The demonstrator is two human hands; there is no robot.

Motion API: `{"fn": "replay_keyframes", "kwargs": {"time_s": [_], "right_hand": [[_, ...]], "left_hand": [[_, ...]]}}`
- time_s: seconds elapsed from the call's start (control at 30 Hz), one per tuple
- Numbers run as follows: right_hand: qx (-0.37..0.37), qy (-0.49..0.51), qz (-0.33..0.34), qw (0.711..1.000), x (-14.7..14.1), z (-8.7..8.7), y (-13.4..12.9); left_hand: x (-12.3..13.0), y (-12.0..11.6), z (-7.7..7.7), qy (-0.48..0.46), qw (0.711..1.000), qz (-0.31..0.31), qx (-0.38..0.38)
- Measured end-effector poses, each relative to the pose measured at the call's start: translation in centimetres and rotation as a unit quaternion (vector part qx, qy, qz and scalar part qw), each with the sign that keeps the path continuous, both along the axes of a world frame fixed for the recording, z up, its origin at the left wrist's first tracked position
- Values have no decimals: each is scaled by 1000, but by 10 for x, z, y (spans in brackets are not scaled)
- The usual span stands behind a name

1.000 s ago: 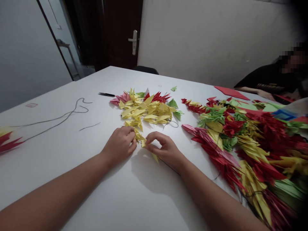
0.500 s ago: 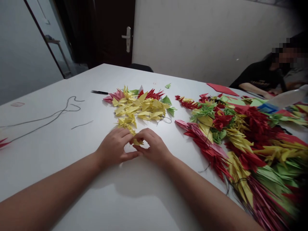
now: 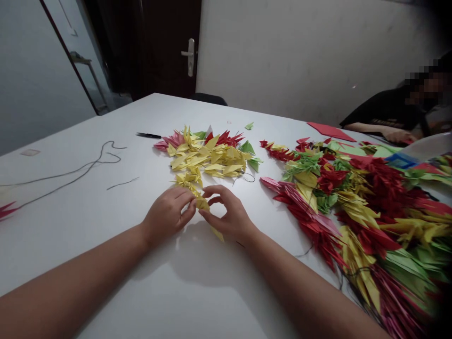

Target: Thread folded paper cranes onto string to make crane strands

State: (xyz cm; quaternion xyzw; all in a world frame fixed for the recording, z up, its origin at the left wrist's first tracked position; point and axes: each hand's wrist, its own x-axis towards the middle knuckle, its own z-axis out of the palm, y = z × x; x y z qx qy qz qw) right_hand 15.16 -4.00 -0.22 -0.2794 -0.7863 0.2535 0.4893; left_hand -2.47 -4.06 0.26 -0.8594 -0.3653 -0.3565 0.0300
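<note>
A strand of folded yellow paper pieces (image 3: 189,178) runs from the pile toward me. My left hand (image 3: 168,214) is closed on its near end, thumb and fingers pinched together. Just right of it, my right hand (image 3: 228,214) has thumb and forefinger apart in a curve around a yellow piece (image 3: 202,203), holding nothing that I can see. Another yellow tip (image 3: 217,234) shows under the right palm. Beyond the hands lies the pile of yellow, red, pink and green folded paper (image 3: 212,155).
A large heap of red, yellow and green folded paper (image 3: 332,207) covers the right side. Dark string (image 3: 93,162) and a black pen (image 3: 148,135) lie left. A clear bottle (image 3: 425,149) stands tilted near a person in black (image 3: 384,110) on the far right.
The right thumb has come away from the left one and the right fingers have spread. The left thumb has drawn in to its fingers. A yellow tip now shows below the right hand.
</note>
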Motion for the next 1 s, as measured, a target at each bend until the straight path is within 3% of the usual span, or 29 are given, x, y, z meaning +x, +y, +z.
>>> {"fn": "replay_keyframes", "kwargs": {"time_s": [0.1,0.23,0.3,0.47,0.77,1.0], "right_hand": [[-102,35,8,994,4,-1,5],[-256,48,71,963,7,-6,13],[-295,64,104,948,8,-7,14],[-278,66,132,949,7,-6,11],[-260,91,80,958,6,-9,15],[-285,80,55,954,5,-4,13]], "left_hand": [[1,0,1,-33,999,11,-9],[1,0,4,-79,990,30,-111],[0,1,5,-103,981,37,-158],[0,5,5,-116,960,5,-255],[-1,10,0,-184,924,-12,-336],[-1,11,-3,-235,885,-64,-396]]}}
